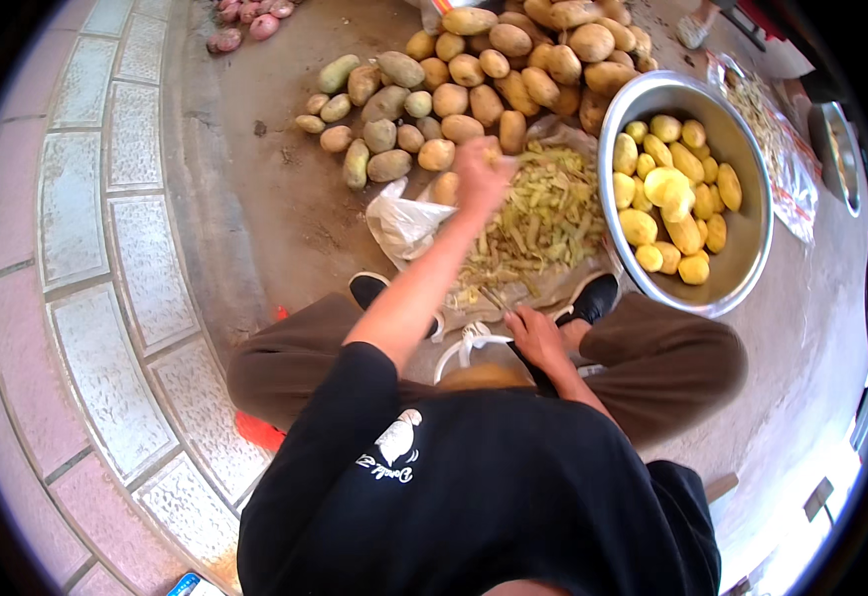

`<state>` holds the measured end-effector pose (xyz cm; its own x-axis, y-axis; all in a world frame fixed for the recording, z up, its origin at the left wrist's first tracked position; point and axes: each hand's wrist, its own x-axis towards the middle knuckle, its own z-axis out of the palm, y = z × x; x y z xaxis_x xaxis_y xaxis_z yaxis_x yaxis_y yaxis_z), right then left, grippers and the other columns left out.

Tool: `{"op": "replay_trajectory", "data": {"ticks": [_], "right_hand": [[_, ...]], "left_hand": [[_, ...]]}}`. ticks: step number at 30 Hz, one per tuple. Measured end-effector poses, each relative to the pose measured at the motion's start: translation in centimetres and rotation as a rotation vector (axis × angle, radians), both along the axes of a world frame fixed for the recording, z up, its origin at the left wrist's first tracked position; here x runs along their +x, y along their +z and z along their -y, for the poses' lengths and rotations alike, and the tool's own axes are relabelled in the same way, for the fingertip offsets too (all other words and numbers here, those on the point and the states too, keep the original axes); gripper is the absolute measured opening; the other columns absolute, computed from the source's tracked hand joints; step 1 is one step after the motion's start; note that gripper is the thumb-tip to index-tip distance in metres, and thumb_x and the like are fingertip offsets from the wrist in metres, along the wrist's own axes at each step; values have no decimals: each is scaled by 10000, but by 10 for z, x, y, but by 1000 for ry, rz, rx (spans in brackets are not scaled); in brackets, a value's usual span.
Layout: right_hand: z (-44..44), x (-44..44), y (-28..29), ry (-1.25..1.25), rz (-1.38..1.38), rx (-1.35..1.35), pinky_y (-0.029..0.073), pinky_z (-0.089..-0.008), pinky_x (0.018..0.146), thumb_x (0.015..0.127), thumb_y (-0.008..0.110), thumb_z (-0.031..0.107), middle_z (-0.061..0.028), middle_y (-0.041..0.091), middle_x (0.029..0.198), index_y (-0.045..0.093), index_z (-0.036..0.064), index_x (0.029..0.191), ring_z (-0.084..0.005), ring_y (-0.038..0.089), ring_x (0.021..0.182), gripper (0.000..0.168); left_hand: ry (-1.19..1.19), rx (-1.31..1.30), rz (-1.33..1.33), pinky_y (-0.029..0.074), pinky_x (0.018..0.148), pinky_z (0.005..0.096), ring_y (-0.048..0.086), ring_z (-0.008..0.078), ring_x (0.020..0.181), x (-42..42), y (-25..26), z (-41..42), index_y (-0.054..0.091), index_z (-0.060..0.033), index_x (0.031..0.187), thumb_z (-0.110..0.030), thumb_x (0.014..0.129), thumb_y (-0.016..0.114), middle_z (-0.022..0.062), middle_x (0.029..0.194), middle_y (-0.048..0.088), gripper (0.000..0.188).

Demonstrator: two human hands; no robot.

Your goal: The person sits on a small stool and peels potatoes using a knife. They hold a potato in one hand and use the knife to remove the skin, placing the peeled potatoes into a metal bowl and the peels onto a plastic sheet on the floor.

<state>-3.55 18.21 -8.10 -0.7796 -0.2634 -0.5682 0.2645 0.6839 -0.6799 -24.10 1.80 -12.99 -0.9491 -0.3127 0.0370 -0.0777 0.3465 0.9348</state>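
Note:
My left hand (482, 175) is stretched forward over the near edge of a heap of unpeeled potatoes (486, 104), its fingers curled and blurred. A small yellowish patch shows at the fingers; whether they hold something is unclear. Between my feet, my right hand (538, 335) is closed on a thin hand tool (495, 299), perhaps a peeler or knife, pointing forward and left. Potato peelings (546, 208) lie heaped on a plastic sheet just ahead of it. To their right, a large metal basin (760, 253) holds many peeled yellow potatoes (683, 167).
A crumpled white plastic bag (404, 223) lies left of the peelings. Red-skinned vegetables (244, 18) lie at the upper left. Beyond the basin are a clear bag of peelings (769, 127) and another metal basin (840, 156). Another person's foot (692, 31) shows at the upper right.

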Motion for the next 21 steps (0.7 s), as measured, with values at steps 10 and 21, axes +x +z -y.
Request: {"op": "replay_trajectory", "data": {"ticks": [10, 21], "right_hand": [[6, -1, -2, -61, 256, -112, 454, -419, 629, 981, 564, 366, -155, 606, 706, 606, 2, 887, -302, 588, 682, 378], [28, -24, 13, -128, 209, -170, 461, -478, 690, 977, 567, 352, -258, 625, 814, 595, 7, 941, -451, 608, 801, 348]], "left_hand": [[340, -221, 550, 474, 988, 401, 598, 326, 1164, -24, -147, 303, 506, 34, 1339, -330, 739, 832, 230, 1270, 604, 773], [650, 971, 479, 508, 901, 455, 616, 322, 1050, 29, -64, 257, 510, -52, 1314, -425, 845, 617, 167, 1212, 604, 608]]}}
